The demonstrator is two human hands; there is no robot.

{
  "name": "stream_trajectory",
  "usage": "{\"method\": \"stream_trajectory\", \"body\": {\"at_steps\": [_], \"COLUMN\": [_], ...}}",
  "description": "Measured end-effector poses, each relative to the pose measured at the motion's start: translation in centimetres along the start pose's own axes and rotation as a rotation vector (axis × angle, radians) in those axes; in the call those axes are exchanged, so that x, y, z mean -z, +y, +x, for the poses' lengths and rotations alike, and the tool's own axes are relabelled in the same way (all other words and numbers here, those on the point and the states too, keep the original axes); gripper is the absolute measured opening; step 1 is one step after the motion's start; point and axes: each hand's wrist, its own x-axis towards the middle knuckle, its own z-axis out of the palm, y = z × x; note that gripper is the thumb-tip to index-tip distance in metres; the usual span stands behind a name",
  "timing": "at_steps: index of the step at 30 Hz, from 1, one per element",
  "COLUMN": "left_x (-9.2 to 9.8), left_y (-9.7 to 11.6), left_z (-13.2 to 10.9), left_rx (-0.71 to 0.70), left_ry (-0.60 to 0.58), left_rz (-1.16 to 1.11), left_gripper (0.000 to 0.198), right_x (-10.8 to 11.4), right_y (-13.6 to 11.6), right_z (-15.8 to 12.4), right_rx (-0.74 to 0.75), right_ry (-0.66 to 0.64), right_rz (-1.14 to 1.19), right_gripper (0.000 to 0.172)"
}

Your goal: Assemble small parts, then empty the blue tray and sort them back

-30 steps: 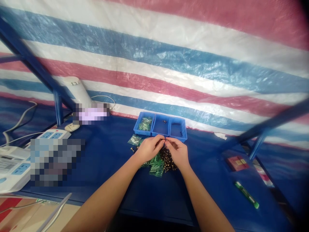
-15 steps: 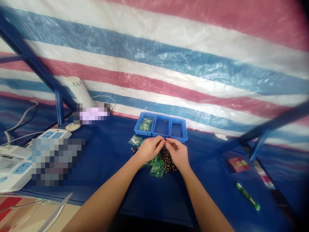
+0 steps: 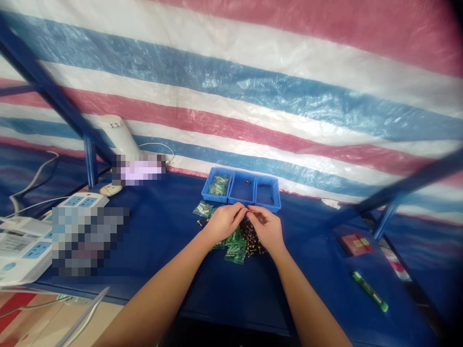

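My left hand (image 3: pixel 226 222) and my right hand (image 3: pixel 265 226) meet at their fingertips, both pinched around something too small to make out. Just behind them stand three joined blue bins (image 3: pixel 241 200). The left bin holds green packets (image 3: pixel 219 185), the middle one a small screw-like piece (image 3: pixel 247 182), and the right one a dark thin piece. Under and in front of my hands lie a pile of brass-coloured screws (image 3: pixel 253 241) and more green packets (image 3: pixel 235 251). Another packet (image 3: pixel 203 208) lies left of my left hand, near a loose screw (image 3: pixel 199 223).
White power strips (image 3: pixel 32 248) with cables lie at the left of the blue table (image 3: pixel 152 231). A white cylinder (image 3: pixel 121 137) stands at the back left. On the right are a red box (image 3: pixel 357 244) and a green tube-like object (image 3: pixel 369 291). Blue frame bars slant at both sides.
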Motion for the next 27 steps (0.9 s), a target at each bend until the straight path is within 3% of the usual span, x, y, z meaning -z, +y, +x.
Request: {"method": "stream_trajectory", "body": {"at_steps": [14, 21, 27], "left_x": [-0.2, 0.1, -0.2], "left_y": [-0.2, -0.1, -0.2], "left_z": [0.0, 0.0, 0.0], "left_rx": [-0.005, -0.054, -0.013], "left_ry": [-0.010, -0.021, 0.122], "left_rz": [-0.015, 0.016, 0.157], "left_gripper": [0.027, 0.031, 0.033], "right_x": [0.1, 0.5, 0.1], "right_y": [-0.3, -0.1, -0.1], "right_z": [0.1, 0.4, 1.0], "right_rx": [-0.011, -0.103, -0.169], "right_ry": [-0.017, -0.129, -0.030], "right_rz": [0.009, 0.159, 0.183], "right_gripper": [0.022, 0.022, 0.028]}}
